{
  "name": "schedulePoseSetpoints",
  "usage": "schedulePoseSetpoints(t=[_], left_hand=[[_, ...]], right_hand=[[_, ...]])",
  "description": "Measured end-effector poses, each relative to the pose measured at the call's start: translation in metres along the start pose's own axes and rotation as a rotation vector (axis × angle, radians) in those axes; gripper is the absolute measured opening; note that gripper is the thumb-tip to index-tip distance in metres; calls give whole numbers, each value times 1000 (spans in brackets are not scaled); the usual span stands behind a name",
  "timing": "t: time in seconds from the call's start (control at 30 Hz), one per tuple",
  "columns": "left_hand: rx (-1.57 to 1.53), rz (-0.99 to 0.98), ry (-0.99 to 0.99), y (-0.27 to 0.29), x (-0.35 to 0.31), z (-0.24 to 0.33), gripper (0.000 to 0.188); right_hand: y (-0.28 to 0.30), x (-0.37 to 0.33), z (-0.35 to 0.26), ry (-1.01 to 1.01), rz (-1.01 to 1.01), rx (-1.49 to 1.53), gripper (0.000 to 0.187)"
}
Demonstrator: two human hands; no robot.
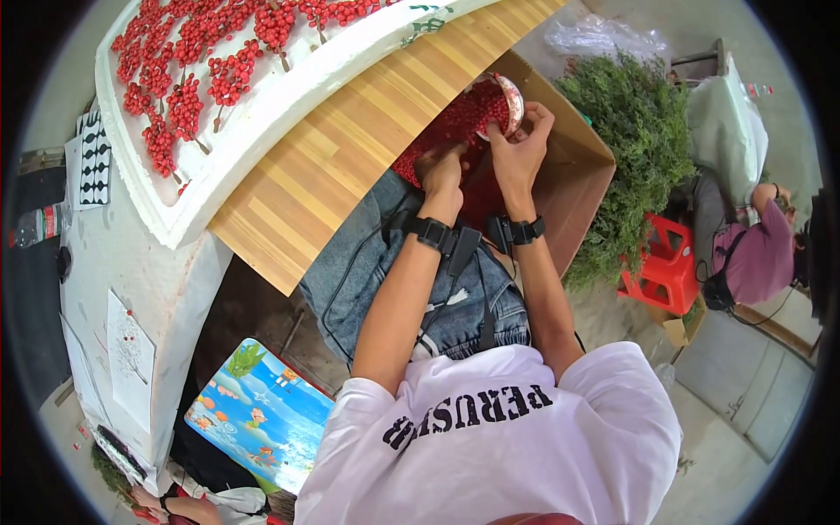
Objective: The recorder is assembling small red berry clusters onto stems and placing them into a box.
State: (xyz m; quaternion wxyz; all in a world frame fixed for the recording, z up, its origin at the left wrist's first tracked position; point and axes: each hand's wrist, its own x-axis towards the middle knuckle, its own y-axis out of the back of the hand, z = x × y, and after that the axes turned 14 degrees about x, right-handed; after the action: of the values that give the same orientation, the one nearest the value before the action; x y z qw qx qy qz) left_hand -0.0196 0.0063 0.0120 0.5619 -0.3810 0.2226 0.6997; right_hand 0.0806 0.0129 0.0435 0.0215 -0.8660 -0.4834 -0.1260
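Note:
Loose red berries [455, 120] fill the inside of a cardboard box [569, 166] in front of me. A white bowl [513, 101] with a reddish pattern is tilted over them, with berries inside it. My right hand [522, 149] grips the bowl's near rim, the thumb at the inner side and the fingers curled round the outside. My left hand [444, 178] reaches down into the berries to the left of the bowl. Its fingers are mostly hidden there, so their shape does not show.
A wooden board [341, 144] juts over the box's left side. Above it, a white foam tray [201, 197] holds red berry sprigs [184, 105]. Green foliage [617, 131] and a red stool [662, 262] stand right, near another person [757, 249]. A colourful folding table [258, 416] lies lower left.

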Motion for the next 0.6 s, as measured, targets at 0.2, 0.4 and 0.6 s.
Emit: schedulePoseSetpoints(t=[0.2,0.4,0.6], left_hand=[[-101,-2,-56,-2,0,-2,7],[-128,-17,-65,-7,-1,-3,7],[-72,-21,-31,-4,2,1,12]], right_hand=[[-4,-2,-17,69,-30,-97,51],[-5,0,-17,11,-33,43,52],[1,16,24,23,5,174,48]])
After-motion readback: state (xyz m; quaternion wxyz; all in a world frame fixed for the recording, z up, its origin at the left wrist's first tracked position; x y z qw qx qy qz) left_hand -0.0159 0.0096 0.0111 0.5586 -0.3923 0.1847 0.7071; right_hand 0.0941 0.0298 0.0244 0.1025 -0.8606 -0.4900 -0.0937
